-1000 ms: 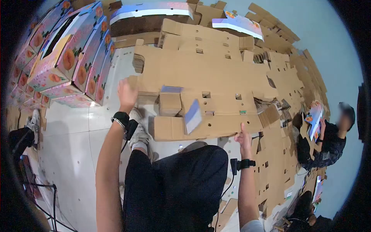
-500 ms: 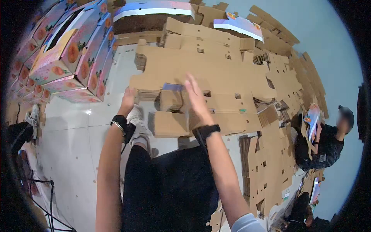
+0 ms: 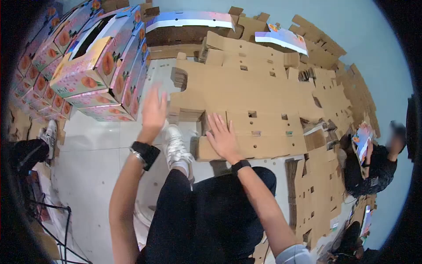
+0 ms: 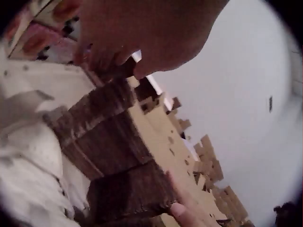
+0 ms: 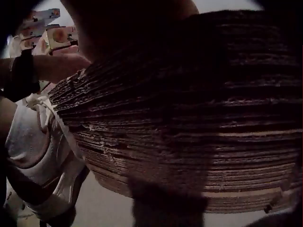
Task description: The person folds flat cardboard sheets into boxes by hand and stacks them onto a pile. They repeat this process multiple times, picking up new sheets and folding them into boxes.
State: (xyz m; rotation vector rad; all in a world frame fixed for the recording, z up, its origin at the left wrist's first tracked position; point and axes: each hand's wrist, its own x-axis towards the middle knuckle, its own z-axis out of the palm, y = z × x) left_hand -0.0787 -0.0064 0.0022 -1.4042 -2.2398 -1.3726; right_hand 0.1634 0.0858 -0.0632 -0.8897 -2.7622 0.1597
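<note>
A stack of flat cardboard box blanks (image 3: 246, 94) lies on the floor before me, brown side up. My right hand (image 3: 223, 137) rests on its front left part, palm down with the fingers spread and straight. My left hand (image 3: 154, 110), slightly blurred, is held with extended fingers just off the stack's left edge, holding nothing. In the left wrist view, the left hand (image 4: 147, 33) overlaps a corner of the layered edges (image 4: 118, 142). The right wrist view shows the many sheet edges (image 5: 189, 127) close up, with the right hand (image 5: 132, 23) dark above them.
Printed fruit boxes (image 3: 90, 75) stand piled at the left. A white shoe (image 3: 176, 145) is by the stack's front left corner. More cardboard blanks (image 3: 314, 198) lie at right, near a seated person (image 3: 373, 163) holding a printed piece. Printed sheets (image 3: 191, 21) lean at the back.
My right hand has come left from the stack's front right edge and settled on its front left part. The raised blue-white flap no longer shows. My left hand has risen slightly.
</note>
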